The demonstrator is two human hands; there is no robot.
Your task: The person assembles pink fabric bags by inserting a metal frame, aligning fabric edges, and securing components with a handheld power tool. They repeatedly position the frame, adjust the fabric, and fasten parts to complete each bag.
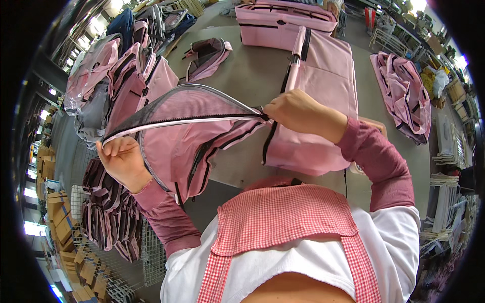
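Note:
Stretched between my two hands is a pink fabric cover [182,146] with a dark mesh panel [201,99] and a black zipper along its white-piped edge. My left hand [123,161] grips one end of that zippered edge at the left. At the other end, my right hand [299,115] pinches the corner near the zipper's end. The cover's lower folds hang over the table's front edge. Just right of it stands a pink fabric panel or box [326,75] with black edging, partly behind my right forearm.
A pink rectangular fabric bin [261,32] stands at the back of the table [254,79]. Beside it lies a small pink mesh piece [208,58]. Pink covers [129,79] are heaped at left, another [403,94] at right. A wire cart [153,261] holds folded pieces [113,212].

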